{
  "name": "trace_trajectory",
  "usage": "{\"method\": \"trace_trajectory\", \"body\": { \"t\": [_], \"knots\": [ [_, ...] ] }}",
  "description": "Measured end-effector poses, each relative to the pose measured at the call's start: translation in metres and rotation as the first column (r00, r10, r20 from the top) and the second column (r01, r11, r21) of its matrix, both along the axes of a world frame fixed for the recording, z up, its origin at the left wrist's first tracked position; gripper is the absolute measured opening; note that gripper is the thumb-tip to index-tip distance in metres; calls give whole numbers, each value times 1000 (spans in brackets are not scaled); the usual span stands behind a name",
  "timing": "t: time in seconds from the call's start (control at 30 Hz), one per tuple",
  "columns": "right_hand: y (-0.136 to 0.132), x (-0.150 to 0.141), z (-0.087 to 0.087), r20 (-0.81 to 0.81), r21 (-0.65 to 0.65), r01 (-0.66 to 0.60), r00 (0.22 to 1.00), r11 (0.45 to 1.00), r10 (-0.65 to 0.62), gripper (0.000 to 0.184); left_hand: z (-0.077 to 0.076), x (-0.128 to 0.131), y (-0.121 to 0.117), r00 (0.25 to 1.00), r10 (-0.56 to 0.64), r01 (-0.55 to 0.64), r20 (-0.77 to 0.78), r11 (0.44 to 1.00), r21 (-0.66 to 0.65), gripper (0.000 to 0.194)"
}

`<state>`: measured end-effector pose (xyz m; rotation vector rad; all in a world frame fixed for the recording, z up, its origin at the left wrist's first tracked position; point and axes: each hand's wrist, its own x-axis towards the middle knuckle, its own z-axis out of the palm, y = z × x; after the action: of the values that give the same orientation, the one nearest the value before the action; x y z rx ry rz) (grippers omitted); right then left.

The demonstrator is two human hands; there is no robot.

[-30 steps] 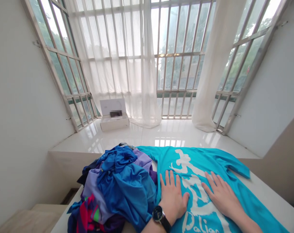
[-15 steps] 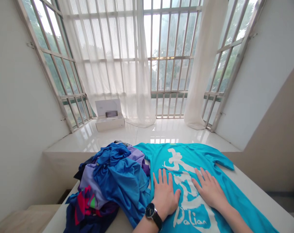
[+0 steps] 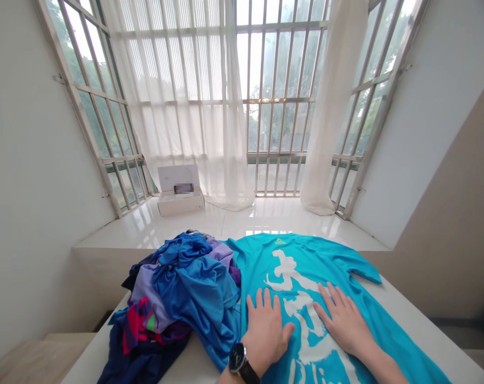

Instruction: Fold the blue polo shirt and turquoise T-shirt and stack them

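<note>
A turquoise T-shirt [image 3: 266,272] with large white brush-style lettering lies spread out on the white table [image 3: 421,314], its neck end away from me. My left hand [image 3: 266,328], with a black-strapped watch on the wrist, rests flat on the left part of the shirt, fingers spread. On the right side, my right hand [image 3: 344,320] also lies flat, fingers stretched out over the edge of the white print. Neither hand grips the fabric. Just left of my left hand is a heap of crumpled clothes [image 3: 198,282] in blue, lilac, navy and pink.
Beyond the table is a glossy white window sill [image 3: 234,221] with an open white box [image 3: 181,202] on it. Sheer white curtains [image 3: 174,106] hang before the barred windows [image 3: 282,122]. A wooden surface [image 3: 46,357] shows low at the left.
Both hands have slid slightly down the shirt towards me, still flat. The camera view has shifted a little; a small green logo near the neck now shows more fully.
</note>
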<state>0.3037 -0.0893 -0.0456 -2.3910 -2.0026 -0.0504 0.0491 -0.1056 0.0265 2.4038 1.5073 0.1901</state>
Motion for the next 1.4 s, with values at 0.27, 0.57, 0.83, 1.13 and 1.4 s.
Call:
{"method": "trace_trajectory", "body": {
  "t": [0.27,0.57,0.83,1.13,1.4],
  "knots": [
    [-7,-2,1,-42,11,13,999,1000,-12,76,18,0,53,999,-7,14,-36,983,182,46],
    [-19,5,13,-120,-50,20,992,999,-25,75,-28,17,85,996,-33,26,81,996,91,79],
    [58,32,52,-98,96,14,995,995,-4,59,-26,31,74,997,-12,10,79,1000,23,77],
    [145,96,18,-111,177,323,945,929,-308,78,-13,22,68,962,-47,73,269,993,-88,72],
    [158,59,-7,-121,113,375,924,920,-362,98,-17,21,70,925,-33,85,379,989,-122,70]
  ]
}}
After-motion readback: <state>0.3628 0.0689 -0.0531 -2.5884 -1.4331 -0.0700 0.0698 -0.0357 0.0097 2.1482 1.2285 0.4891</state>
